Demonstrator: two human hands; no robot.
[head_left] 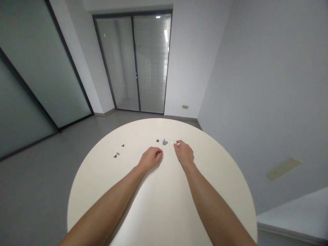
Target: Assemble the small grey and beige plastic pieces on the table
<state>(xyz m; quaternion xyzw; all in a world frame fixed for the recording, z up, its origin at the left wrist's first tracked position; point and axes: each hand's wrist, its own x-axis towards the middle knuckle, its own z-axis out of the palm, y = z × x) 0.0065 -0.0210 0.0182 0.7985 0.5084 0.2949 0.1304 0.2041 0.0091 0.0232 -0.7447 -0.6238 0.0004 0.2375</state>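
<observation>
Round and cream-white, the table fills the near half of a bare room, with glass doors beyond its far edge. Both my hands lie on it just past the centre. My right hand has its fingertips drawn together on a small white piece; whether it is off the surface I cannot tell. Just left of that, toward the far edge, sits a grey piece, then a dark piece. My left hand is curled into a loose fist, knuckles pointing at the grey piece, which lies between the two hands, slightly nearer the right. Three small bits lie well apart toward the left edge.
</observation>
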